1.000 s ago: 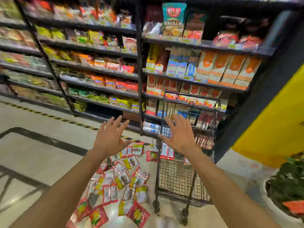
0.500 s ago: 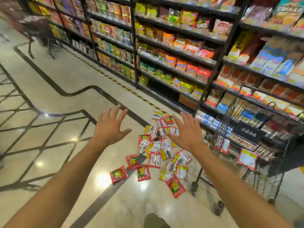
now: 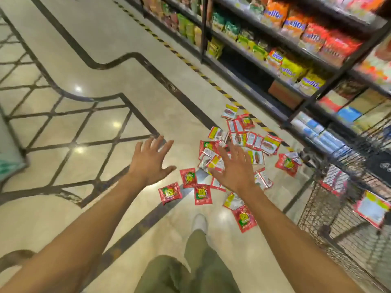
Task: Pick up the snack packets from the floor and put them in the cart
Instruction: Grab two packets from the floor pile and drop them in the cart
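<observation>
Several small red, yellow and white snack packets lie scattered in a pile on the shiny floor beside the shelves. My left hand is stretched out with spread fingers, left of the pile and above the floor, holding nothing. My right hand is also spread open, hovering over the near part of the pile. A black wire cart stands at the right, with a few packets in or against its basket.
Dark shelves full of snack bags run along the right, edged by a yellow-black floor strip. My leg and white shoe are just below the pile. A green-white object sits at the far left.
The view has tilted down and come closer to the pile. Both hands stayed spread and empty and now reach lower, the right one over the packets. My shoe has stepped into view.
</observation>
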`<state>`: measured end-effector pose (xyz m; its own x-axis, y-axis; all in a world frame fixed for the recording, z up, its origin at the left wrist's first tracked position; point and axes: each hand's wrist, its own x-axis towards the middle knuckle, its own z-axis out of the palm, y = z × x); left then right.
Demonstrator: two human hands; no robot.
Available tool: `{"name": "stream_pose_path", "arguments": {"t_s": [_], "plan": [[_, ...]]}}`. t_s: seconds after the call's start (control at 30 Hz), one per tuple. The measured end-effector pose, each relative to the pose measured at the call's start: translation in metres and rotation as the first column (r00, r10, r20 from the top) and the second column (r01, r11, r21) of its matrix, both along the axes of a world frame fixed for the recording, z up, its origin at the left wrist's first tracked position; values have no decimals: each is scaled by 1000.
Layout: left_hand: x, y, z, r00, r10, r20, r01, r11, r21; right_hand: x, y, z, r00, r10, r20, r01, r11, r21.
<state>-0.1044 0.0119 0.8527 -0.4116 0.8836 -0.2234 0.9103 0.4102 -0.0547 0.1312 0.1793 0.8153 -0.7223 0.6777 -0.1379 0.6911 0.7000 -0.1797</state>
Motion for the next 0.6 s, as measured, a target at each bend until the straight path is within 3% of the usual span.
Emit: {"name": "stream_pose_path", "arguments": {"t_s": [0.3,0.6], "plan": [[-61,48,-203,984,-28,174,54,988,-145,-52,29,-188,992,-9,127,22,994,-106],[-100,34,-522,952,4,306,88,955,-284,-68,33,-491,976,-103,192,140,971,-193]]}}
